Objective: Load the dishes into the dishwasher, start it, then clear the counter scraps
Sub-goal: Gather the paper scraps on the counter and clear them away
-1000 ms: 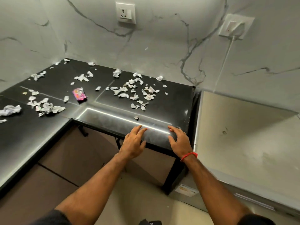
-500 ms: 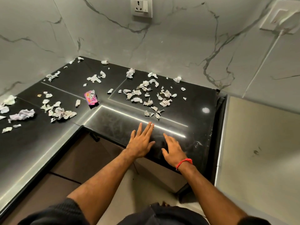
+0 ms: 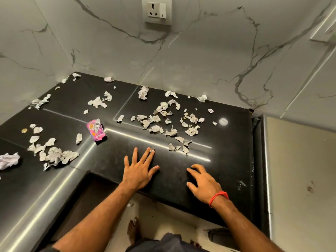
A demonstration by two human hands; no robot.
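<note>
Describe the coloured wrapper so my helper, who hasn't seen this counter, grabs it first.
Find the black L-shaped counter and its inner corner. Left of the left hand lies the pink wrapper. It is the only coloured scrap; the others are white paper.

The counter (image 3: pixel 227 142) is black polished stone, glossy; the scraps (image 3: pixel 163 122) are crumpled matt paper; the wall (image 3: pixel 200 57) is smooth veined marble.

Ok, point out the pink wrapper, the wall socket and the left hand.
pink wrapper (image 3: pixel 96 130): head view, middle of the pack.
wall socket (image 3: pixel 156 11): head view, faceplate centre.
left hand (image 3: pixel 139 171): head view, back of hand.
</note>
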